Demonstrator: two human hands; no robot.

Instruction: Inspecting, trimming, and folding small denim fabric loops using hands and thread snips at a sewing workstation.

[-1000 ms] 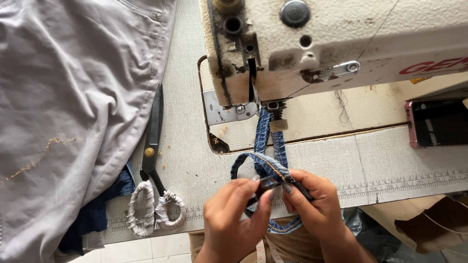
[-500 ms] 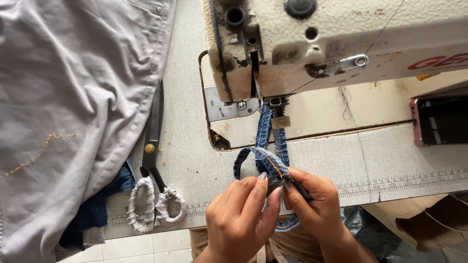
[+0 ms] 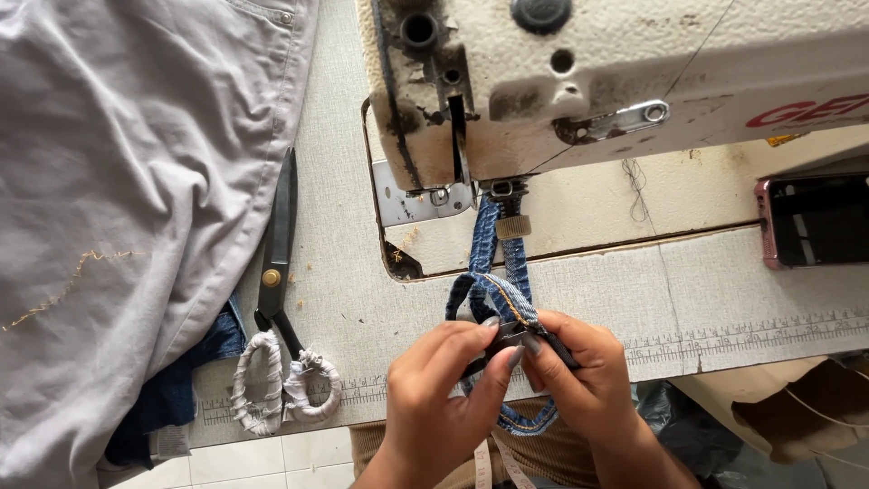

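A narrow blue denim strip [image 3: 490, 243] runs from under the presser foot of a cream sewing machine [image 3: 615, 72] toward me and loops near the table's front edge. My left hand [image 3: 444, 389] and my right hand [image 3: 579, 376] meet at the near end of the strip. Both pinch its folded end together with a small dark metal piece [image 3: 509, 337] between the fingertips. What that piece is I cannot tell. The strip's lower loop [image 3: 525, 421] hangs below my hands over the table edge.
Large black scissors [image 3: 277, 299] with cord-wrapped handles lie left of the machine. A grey garment [image 3: 118, 181] covers the table's left side, with dark blue fabric [image 3: 172, 389] under it. A pink-cased phone [image 3: 815, 222] lies at the right. A ruler scale runs along the table's front edge [image 3: 724, 340].
My hands stay pinched on the strip's end, with only small finger shifts. The view has tilted slightly, so the machine sits a little higher in frame.
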